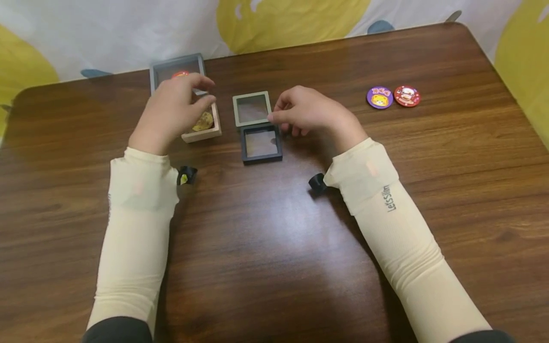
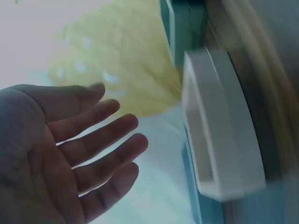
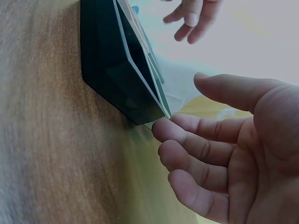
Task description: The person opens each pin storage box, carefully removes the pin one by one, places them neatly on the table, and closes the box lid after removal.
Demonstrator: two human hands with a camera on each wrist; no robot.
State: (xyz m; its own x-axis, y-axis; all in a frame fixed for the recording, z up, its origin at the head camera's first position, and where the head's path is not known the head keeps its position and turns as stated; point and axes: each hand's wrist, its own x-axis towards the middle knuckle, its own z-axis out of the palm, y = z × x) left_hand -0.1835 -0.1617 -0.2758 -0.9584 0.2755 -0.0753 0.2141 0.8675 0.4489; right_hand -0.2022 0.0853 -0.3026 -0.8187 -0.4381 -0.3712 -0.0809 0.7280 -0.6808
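Note:
My left hand [image 1: 171, 109] hovers over a small cream box [image 1: 201, 136] that holds a round gold piece [image 1: 204, 122]. Its fingers are extended and apart in the left wrist view, with nothing between them. My right hand [image 1: 315, 112] is beside a pale green square box [image 1: 235, 109] and a black square box [image 1: 263, 158], which stand one behind the other. In the right wrist view its fingers are loosely bent near the corner of the black box [image 3: 117, 79], and the palm holds nothing. Whether a fingertip touches the boxes I cannot tell.
A larger grey-blue box [image 1: 154, 76] with a red round piece [image 1: 180, 74] stands at the back left, partly behind my left hand. To the right lie a purple round badge [image 1: 380, 97] and a red one [image 1: 407, 95]. A patterned cloth [image 1: 128, 33] hangs behind the wooden table [image 1: 266, 247].

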